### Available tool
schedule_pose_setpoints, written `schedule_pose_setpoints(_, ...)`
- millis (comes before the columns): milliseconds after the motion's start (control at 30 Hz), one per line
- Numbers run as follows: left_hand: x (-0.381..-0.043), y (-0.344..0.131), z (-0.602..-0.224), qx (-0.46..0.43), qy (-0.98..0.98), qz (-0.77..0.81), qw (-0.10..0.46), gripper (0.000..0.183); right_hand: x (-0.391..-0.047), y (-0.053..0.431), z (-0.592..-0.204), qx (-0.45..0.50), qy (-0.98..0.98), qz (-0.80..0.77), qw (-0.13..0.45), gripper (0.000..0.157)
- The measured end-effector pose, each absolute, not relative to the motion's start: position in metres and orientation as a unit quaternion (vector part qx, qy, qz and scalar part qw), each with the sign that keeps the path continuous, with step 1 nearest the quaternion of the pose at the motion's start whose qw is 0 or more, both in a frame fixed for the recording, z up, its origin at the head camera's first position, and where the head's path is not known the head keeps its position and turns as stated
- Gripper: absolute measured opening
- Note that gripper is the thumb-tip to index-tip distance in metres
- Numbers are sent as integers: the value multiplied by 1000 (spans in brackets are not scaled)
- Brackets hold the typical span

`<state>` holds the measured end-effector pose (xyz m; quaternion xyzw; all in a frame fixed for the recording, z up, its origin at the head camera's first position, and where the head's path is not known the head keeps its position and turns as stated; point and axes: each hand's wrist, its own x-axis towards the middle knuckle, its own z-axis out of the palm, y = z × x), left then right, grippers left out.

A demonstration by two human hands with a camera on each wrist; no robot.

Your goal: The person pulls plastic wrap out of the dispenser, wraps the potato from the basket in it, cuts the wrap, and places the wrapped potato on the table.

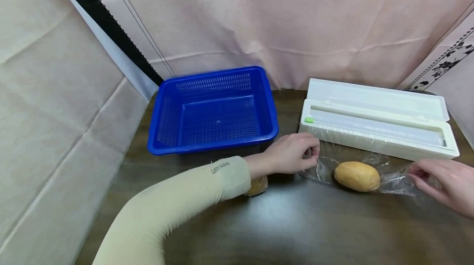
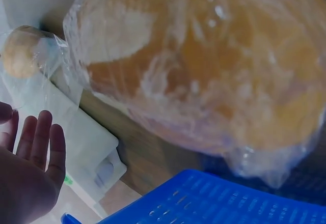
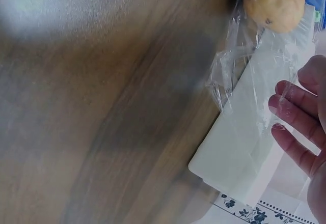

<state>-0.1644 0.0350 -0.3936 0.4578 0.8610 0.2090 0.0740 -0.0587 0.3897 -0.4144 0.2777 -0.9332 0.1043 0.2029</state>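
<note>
A yellow-brown potato (image 1: 357, 176) lies on a sheet of clear plastic wrap (image 1: 324, 169), which still runs back to the roll (image 1: 374, 127) in a white box. Left of the potato, my left hand (image 1: 294, 153) pinches the wrap between thumb and index finger. On the other side my right hand (image 1: 446, 182) pinches the wrap's right end; in the right wrist view its fingers (image 3: 295, 114) have film over them. Partly hidden below my left wrist is a second potato (image 1: 258, 187); the left wrist view shows it large, wrapped in film (image 2: 204, 66).
A blue plastic basket (image 1: 212, 145) with nothing in it stands at the back left. The white wrap box (image 1: 377, 147) sits at the back right, lid (image 1: 374, 96) raised. Pale cloth (image 1: 296, 18) hangs behind the dark wooden table (image 1: 296, 232).
</note>
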Motion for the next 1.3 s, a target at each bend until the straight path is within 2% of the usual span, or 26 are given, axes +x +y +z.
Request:
schedule_pose_setpoints(133, -168, 38, -395, 448, 868, 202, 67, 8, -61, 394, -418, 273, -936, 103, 197, 53)
schedule_pose_setpoints(367, -173, 46, -399, 435, 885, 154, 64, 10, -66, 398, -425, 280, -934, 127, 184, 26)
schedule_pose_setpoints(500, -174, 53, -403, 439, 889, 119, 54, 10, -68, 399, -427, 279, -933, 134, 183, 20)
schedule_pose_setpoints(733, -175, 57, -404, 438, 892, 99, 45, 10, -74, 399, -422, 262, -943, 103, 179, 21)
schedule_pose_setpoints(1100, -177, 59, -408, 420, 902, 98, -6, 10, -79, 403, -426, 253, -949, 86, 166, 11)
schedule_pose_setpoints(1300, -179, 67, -410, 422, 905, 62, -7, 4, -82, 405, -431, 264, -948, 85, 156, 8)
